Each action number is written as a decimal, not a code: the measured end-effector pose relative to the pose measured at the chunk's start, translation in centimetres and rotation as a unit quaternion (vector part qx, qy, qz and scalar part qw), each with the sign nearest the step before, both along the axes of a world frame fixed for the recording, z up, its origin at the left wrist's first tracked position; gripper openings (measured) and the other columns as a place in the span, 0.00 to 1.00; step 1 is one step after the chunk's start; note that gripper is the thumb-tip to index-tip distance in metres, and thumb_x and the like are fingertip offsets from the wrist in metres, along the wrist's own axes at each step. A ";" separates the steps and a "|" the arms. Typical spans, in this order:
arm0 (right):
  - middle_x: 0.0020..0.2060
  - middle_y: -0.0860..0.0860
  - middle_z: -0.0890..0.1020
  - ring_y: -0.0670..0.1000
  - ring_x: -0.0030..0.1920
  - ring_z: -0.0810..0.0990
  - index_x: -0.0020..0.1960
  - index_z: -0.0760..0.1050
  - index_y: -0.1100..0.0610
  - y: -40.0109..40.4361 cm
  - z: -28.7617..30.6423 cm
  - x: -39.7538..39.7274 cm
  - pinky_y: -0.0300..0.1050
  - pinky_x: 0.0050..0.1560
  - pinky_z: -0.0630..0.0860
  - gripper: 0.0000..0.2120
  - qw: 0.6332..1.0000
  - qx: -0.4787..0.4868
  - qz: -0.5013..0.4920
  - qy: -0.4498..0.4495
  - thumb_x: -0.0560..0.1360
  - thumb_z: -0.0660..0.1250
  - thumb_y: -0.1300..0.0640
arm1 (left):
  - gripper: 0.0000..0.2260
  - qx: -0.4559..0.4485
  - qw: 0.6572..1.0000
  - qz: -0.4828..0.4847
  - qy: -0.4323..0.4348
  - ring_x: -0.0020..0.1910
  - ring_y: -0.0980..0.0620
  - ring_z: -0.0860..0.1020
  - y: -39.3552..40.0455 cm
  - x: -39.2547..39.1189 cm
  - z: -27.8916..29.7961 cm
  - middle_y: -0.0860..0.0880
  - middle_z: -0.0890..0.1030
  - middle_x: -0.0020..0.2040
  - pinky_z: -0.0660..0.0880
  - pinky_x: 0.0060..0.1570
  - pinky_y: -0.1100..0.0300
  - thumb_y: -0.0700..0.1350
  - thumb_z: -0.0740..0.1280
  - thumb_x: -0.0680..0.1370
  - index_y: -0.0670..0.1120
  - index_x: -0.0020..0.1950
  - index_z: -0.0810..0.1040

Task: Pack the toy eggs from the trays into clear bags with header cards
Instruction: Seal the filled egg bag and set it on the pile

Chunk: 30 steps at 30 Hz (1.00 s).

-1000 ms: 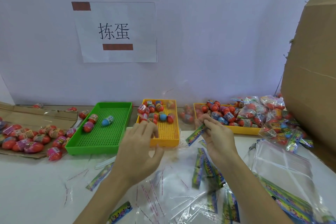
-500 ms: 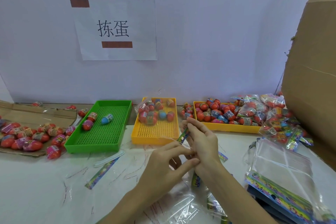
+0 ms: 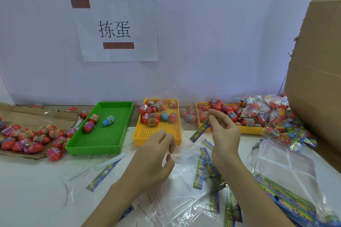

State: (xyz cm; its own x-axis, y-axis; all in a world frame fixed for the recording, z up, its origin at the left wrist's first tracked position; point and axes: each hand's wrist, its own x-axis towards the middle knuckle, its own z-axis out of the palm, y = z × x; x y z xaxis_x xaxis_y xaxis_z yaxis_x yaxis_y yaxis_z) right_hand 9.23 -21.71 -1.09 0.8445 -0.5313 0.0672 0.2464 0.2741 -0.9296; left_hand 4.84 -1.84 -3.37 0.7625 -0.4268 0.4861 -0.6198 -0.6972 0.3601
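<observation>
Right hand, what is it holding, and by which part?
The right hand pinches a header card by its upper end, between thumb and fingertips; the rest of the strip hangs down to the left, above the table.

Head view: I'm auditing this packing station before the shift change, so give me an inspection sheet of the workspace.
Surface: white table, mostly covered.
Job's things: green tray holds three eggs; middle yellow tray about a dozen; right yellow tray heaped; stack of clear bags at right; packed bags piled far right.
Clutter: loose header cards, peel strips, eggs on flattened cardboard.
Hands: right hand pinches a header card in its fingers; left hand curled at clear film, grip unclear.
Cables: nothing seen.
Surroundings: paper sign on wall; large carton at right.
</observation>
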 end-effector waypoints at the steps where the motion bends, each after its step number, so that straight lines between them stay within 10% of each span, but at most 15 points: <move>1: 0.42 0.44 0.88 0.41 0.48 0.84 0.48 0.85 0.52 0.0 0.0 0.1 0.34 0.48 0.78 0.09 1.000 -0.006 -0.002 -0.002 0.79 0.71 0.64 | 0.10 -0.002 1.000 -0.008 0.003 0.46 0.56 0.68 0.0 -0.1 0.1 0.56 0.70 0.47 0.69 0.41 0.61 0.39 0.67 0.73 0.52 0.47 0.69; 3: 0.41 0.43 0.88 0.40 0.46 0.84 0.48 0.85 0.52 0.3 -0.2 0.0 0.34 0.47 0.78 0.09 1.000 -0.019 0.006 -0.008 0.79 0.71 0.65 | 0.04 -0.005 1.000 -0.014 -0.001 0.44 0.57 0.70 -0.1 -0.1 0.0 0.57 0.70 0.43 0.66 0.41 0.63 0.45 0.64 0.76 0.52 0.45 0.70; 7: 0.43 0.45 0.88 0.43 0.49 0.84 0.50 0.85 0.53 0.6 -0.4 0.0 0.43 0.54 0.80 0.08 0.999 0.018 0.026 0.003 0.79 0.70 0.65 | 0.24 -0.002 1.000 0.030 -0.005 0.29 0.53 0.68 -0.2 0.5 -0.8 0.55 0.66 0.26 0.61 0.34 0.63 0.58 0.59 0.85 0.52 0.30 0.64; 12: 0.49 0.53 0.87 0.52 0.56 0.83 0.57 0.83 0.61 0.6 -0.5 0.1 0.49 0.58 0.79 0.09 0.992 0.098 0.073 0.037 0.80 0.68 0.66 | 0.18 -0.016 0.998 0.031 0.053 0.43 0.56 0.68 0.0 0.9 -1.5 0.61 0.67 0.44 0.63 0.40 0.59 0.36 0.69 0.73 0.55 0.48 0.64; 17: 0.47 0.55 0.88 0.56 0.58 0.85 0.56 0.83 0.61 0.8 -0.4 0.0 0.53 0.62 0.80 0.08 0.993 0.084 0.076 0.037 0.80 0.68 0.67 | 0.16 -0.160 0.985 0.050 0.040 0.31 0.57 0.72 0.1 1.1 -1.1 0.61 0.75 0.34 0.64 0.32 0.66 0.60 0.60 0.84 0.55 0.40 0.74; 19: 0.47 0.53 0.88 0.54 0.57 0.85 0.54 0.84 0.60 0.9 -0.4 0.1 0.49 0.61 0.81 0.07 0.995 0.063 0.069 0.031 0.80 0.69 0.67 | 0.05 -0.165 0.985 0.048 0.032 0.33 0.55 0.75 0.3 1.4 -1.4 0.62 0.77 0.41 0.68 0.32 0.65 0.53 0.64 0.84 0.54 0.51 0.75; 21: 0.49 0.54 0.88 0.53 0.56 0.85 0.54 0.84 0.59 1.0 -0.5 0.0 0.49 0.61 0.81 0.08 0.997 0.035 0.058 0.025 0.79 0.69 0.67 | 0.16 -0.185 0.979 0.049 0.071 0.40 0.52 0.78 0.4 1.5 -1.5 0.62 0.75 0.51 0.73 0.36 0.62 0.45 0.71 0.79 0.58 0.60 0.68; 26: 0.46 0.47 0.87 0.47 0.51 0.84 0.51 0.85 0.54 1.2 -1.1 -0.2 0.38 0.49 0.80 0.08 0.995 -0.094 0.036 0.001 0.80 0.70 0.64 | 0.31 -0.431 0.874 0.002 0.224 0.53 0.53 0.83 0.0 1.5 -0.4 0.60 0.80 0.57 0.81 0.45 0.58 0.68 0.74 0.69 0.56 0.67 0.72; 30: 0.44 0.42 0.86 0.42 0.47 0.83 0.51 0.84 0.52 1.8 -1.2 -0.3 0.37 0.46 0.79 0.07 0.985 -0.166 0.045 -0.006 0.80 0.70 0.62 | 0.23 -0.569 0.782 0.043 0.250 0.50 0.44 0.87 -0.2 1.5 0.2 0.47 0.87 0.55 0.84 0.42 0.57 0.61 0.72 0.79 0.46 0.64 0.78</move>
